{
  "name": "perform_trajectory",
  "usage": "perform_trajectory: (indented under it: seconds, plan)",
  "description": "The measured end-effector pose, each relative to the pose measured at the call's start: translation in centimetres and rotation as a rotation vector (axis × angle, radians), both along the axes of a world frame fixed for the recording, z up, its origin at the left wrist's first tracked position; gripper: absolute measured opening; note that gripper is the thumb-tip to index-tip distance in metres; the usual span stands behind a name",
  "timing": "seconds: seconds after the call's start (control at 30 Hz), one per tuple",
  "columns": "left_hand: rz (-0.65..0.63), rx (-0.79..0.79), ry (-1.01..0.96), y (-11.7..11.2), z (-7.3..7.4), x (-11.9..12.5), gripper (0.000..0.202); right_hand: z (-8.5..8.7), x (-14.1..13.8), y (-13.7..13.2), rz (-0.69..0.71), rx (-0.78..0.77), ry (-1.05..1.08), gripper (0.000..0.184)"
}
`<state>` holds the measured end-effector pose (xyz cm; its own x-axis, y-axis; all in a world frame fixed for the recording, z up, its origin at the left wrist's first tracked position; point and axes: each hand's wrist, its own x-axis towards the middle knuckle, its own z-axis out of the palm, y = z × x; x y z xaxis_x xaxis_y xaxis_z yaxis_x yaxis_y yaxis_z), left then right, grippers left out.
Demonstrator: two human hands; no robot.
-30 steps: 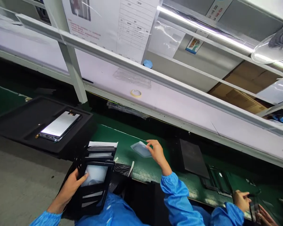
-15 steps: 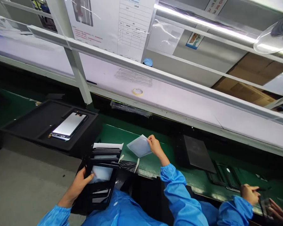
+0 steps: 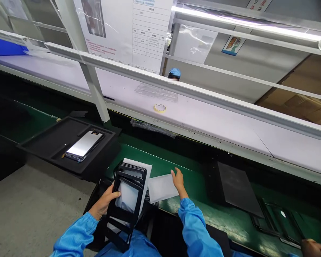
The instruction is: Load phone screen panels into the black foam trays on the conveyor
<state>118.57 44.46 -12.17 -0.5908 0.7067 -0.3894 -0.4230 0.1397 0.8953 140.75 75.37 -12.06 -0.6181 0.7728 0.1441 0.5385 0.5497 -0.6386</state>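
My left hand [image 3: 106,201] grips a fanned stack of black rectangular frames [image 3: 126,217] with cut-out windows, thumb over the near edge. A white sheet [image 3: 147,184] sticks out behind the stack. To the right, a separate white rectangular sheet [image 3: 162,188] rests at the edge of the green bench [image 3: 139,151]. Just beyond its upper right corner is my right hand [image 3: 179,182], its fingers apart and nothing visibly held. Whether a fingertip still touches the sheet is hard to make out.
On the left, a black foam tray [image 3: 56,134] holds a phone screen panel [image 3: 84,145]. A dark flat board [image 3: 238,187] and black frames [image 3: 273,217] lie on the right, beside a co-worker's hand [image 3: 314,246]. A tape roll [image 3: 159,107] sits on the white shelf [image 3: 208,117].
The sheet pinched in my right hand has come down onto the bench edge, and the fingers have parted. My left hand has brought the frames rightward and tilted them. The view has shifted.
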Motion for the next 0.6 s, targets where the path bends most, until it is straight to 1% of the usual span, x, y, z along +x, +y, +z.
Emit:
perform_trajectory:
  seconds: [0.03, 0.1, 0.13, 0.17, 0.2, 0.23, 0.3, 0.37, 0.43, 0.5, 0.57, 0.6]
  plan:
    - [0.016, -0.009, -0.028, 0.5, -0.2, 0.3, 0.051, 0.2, -0.8, -1.0, 0.053, -0.129, 0.061, 0.050]
    - [0.026, -0.026, -0.079, 1.3, -0.6, 0.7, 0.052, 0.7, -2.4, -3.5, 0.228, -0.469, 0.201, 0.050]
    - [0.022, -0.026, -0.102, 1.6, -0.9, 0.9, 0.052, 0.9, -3.3, -5.0, 0.316, -0.606, 0.251, 0.049]
    - [0.016, -0.018, -0.123, 1.7, -1.2, 1.0, 0.053, 1.1, -4.0, -6.4, 0.370, -0.675, 0.277, 0.047]
    - [0.010, -0.008, -0.147, 1.8, -1.6, 1.2, 0.054, 1.3, -4.6, -7.8, 0.372, -0.660, 0.277, 0.044]
    - [0.006, 0.002, -0.170, 1.8, -2.1, 1.4, 0.054, 1.5, -5.1, -9.0, 0.332, -0.589, 0.263, 0.042]
    - [0.012, 0.014, -0.203, 1.6, -3.2, 1.7, 0.053, 1.9, -5.6, -11.0, 0.204, -0.384, 0.220, 0.040]
    - [0.040, 0.009, -0.212, 1.3, -4.4, 2.1, 0.050, 2.5, -5.7, -12.7, 0.126, -0.193, 0.166, 0.037]
    - [0.066, 0.023, -0.199, 1.0, -5.5, 2.5, 0.046, 3.0, -5.6, -14.3, 0.124, -0.046, 0.128, 0.031]
    - [0.088, 0.056, -0.182, 0.7, -6.3, 2.9, 0.043, 3.5, -5.5, -15.8, 0.140, 0.067, 0.130, 0.028]
    - [0.098, 0.091, -0.169, 0.3, -6.6, 3.0, 0.043, 3.8, -5.5, -16.6, 0.120, 0.137, 0.159, 0.028]
    - [0.099, 0.101, -0.169, 0.1, -6.7, 2.9, 0.044, 3.8, -5.5, -16.6, 0.086, 0.151, 0.180, 0.028]
